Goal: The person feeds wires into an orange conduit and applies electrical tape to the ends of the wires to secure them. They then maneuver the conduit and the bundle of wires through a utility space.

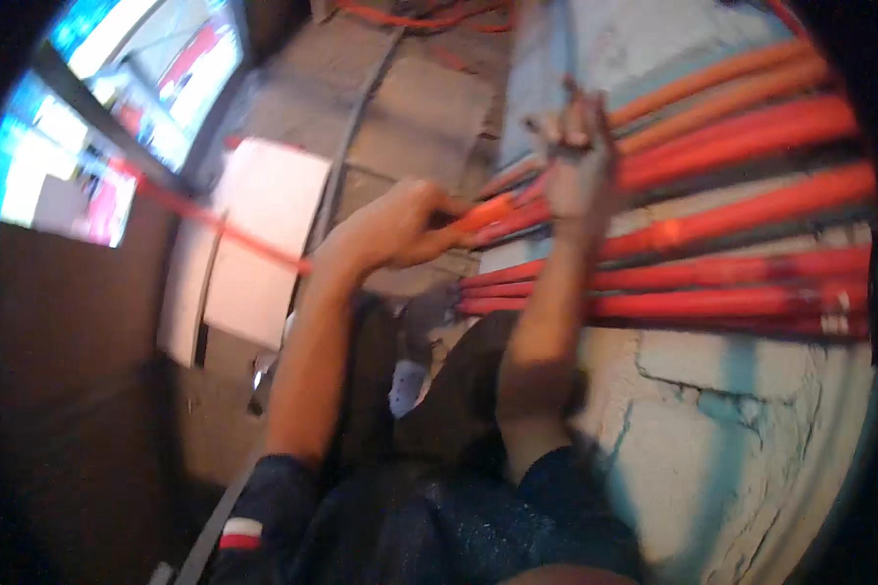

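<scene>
My left hand (412, 226) is closed round the end of a bright orange tube (488, 216), at the left end of a bundle of pipes along the wall. Farther right, my right hand (578, 161) is raised in front of the red-orange pipes (732, 146), its fingers curled and blurred by motion. A thin grey-blue line (567, 44) runs up from its fingertips; whether it is a held wire or a mark on the wall is unclear. Below both hands, more thin red pipes (673, 302) run side by side.
The pale wall (712, 419) on the right has cracked, flaking plaster. A whitish board (268, 234) lies on the left, crossed by a red tube (180, 203). A long dark bar (361, 107) runs along the floor. Bright openings (117, 117) show at upper left.
</scene>
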Demonstrator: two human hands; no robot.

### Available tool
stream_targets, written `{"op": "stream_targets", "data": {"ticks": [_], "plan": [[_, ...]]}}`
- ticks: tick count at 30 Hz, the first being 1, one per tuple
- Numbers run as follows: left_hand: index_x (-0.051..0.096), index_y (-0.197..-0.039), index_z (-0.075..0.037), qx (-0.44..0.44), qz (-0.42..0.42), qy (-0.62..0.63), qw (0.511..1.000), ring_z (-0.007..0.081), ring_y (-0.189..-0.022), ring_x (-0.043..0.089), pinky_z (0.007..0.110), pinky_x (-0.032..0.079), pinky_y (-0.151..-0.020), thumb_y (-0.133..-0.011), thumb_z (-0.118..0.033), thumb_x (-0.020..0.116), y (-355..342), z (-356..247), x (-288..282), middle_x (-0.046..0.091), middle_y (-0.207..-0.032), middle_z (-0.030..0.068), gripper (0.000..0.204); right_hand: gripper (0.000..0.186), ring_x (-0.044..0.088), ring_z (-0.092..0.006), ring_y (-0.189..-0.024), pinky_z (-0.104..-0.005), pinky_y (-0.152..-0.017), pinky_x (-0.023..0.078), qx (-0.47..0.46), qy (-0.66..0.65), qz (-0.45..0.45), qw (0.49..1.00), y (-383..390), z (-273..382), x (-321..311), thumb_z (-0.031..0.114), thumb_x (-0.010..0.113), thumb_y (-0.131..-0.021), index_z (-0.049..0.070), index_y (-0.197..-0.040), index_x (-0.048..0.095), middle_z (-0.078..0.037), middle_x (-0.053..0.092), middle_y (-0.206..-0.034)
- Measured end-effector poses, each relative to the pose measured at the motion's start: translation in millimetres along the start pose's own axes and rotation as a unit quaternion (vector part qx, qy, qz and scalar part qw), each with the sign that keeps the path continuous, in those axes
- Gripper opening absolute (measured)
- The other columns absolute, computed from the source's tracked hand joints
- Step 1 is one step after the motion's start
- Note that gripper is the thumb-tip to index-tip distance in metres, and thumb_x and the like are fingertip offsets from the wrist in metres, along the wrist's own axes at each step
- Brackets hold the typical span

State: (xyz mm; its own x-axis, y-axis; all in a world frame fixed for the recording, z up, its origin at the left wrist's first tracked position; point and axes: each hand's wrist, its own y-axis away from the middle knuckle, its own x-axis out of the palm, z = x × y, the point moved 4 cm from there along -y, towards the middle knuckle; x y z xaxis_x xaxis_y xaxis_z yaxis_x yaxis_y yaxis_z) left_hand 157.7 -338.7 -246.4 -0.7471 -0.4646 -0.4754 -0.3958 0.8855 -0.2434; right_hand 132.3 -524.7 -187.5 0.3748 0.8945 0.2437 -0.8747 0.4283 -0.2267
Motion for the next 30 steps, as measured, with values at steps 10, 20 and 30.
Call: {"op": "stream_targets", "data": {"ticks": [10, 20, 30], "plan": [[0.067, -0.09, 0.0, -0.05, -0.013, -0.013, 0.999, 0.0345, -0.061, 0.06, 0.043, 0.045, -0.059, -0.08, -0.026, 0.067, -1.0, 10.2, 3.7, 0.062, -0.072, 0.0228, 0.028, 0.028, 0.045, -0.0082, -0.068, -0.0209, -0.063, 0.038, 0.002, 0.159, -0.036, 0.987, 9.0, -11.6, 41.1, 0.02, 0.069, -0.084, 0.002, -0.101, 0.057, 0.003, 0.049, -0.078], [0.066, -0.088, 0.0, -0.007, -0.035, 0.011, 0.999, 0.0374, -0.066, 0.06, 0.042, 0.046, -0.062, -0.08, -0.028, 0.067, 4.0, 1.5, 5.9, 0.061, -0.071, 0.0218, 0.03, 0.03, 0.039, -0.0063, -0.058, -0.028, -0.078, 0.041, 0.017, -0.077, 0.1, 0.992, 27.4, 4.3, 29.5, 0.031, 0.051, -0.095, 0.003, -0.102, 0.058, 0.002, 0.044, -0.07], [0.06, -0.077, 0.004, -0.057, 0.012, 0.032, 0.998, 0.0113, -0.049, 0.044, 0.037, 0.037, -0.047, -0.086, -0.027, 0.06, -24.3, -0.6, 15.4, 0.05, -0.055, 0.0157, 0.032, 0.031, 0.062, -0.0195, -0.083, -0.0331, -0.083, 0.046, 0.003, 0.046, 0.179, 0.983, 19.8, -9.0, 12.9, 0.027, 0.048, -0.094, -0.001, -0.095, 0.06, -0.009, 0.062, -0.076]]}}
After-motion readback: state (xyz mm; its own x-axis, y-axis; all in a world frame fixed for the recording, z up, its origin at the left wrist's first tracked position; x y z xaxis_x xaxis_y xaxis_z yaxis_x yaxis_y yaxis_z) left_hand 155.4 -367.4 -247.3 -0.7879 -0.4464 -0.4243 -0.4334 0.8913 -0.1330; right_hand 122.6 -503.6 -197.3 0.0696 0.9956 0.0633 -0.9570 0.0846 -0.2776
